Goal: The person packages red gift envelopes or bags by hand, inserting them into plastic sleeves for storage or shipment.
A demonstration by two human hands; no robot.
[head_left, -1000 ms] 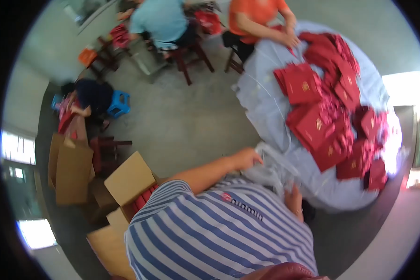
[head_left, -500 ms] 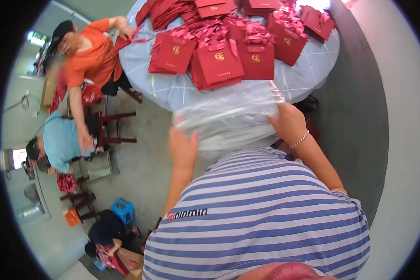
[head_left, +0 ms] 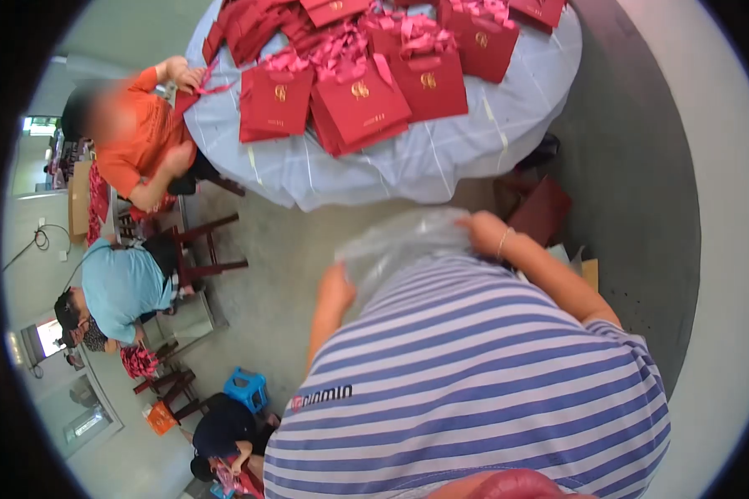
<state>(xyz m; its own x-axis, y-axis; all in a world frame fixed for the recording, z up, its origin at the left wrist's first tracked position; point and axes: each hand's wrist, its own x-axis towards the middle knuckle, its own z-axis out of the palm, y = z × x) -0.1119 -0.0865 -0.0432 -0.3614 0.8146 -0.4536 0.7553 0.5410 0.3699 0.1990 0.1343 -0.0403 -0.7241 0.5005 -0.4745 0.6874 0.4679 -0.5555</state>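
A clear plastic bag (head_left: pixel 408 237) is stretched between my two hands, in front of my striped shirt and below the table's near edge. Its left side is gripped by my left hand (head_left: pixel 336 287), fingers closed and a little blurred. My right hand (head_left: pixel 484 232), with a bracelet at the wrist, pinches the upper right edge of the plastic. Part of the bag's lower side is hidden behind my shirt. Beyond it, red paper gift bags (head_left: pixel 362 100) with pink ribbons and gold lettering stand on the table, apart from both hands.
A pale cloth covers the round table (head_left: pixel 291 179). At its left sits a person in orange (head_left: pixel 146 129) handling a pink ribbon. Further left are a person in light blue (head_left: pixel 129 283), a wooden stool (head_left: pixel 212 245) and a blue stool (head_left: pixel 246 388). A dark red box-like object (head_left: pixel 541 212) lies at right.
The plastic bag has come down and toward my body, away from the table edge, with both hands on it. The orange-shirted person's outstretched arm has drawn in.
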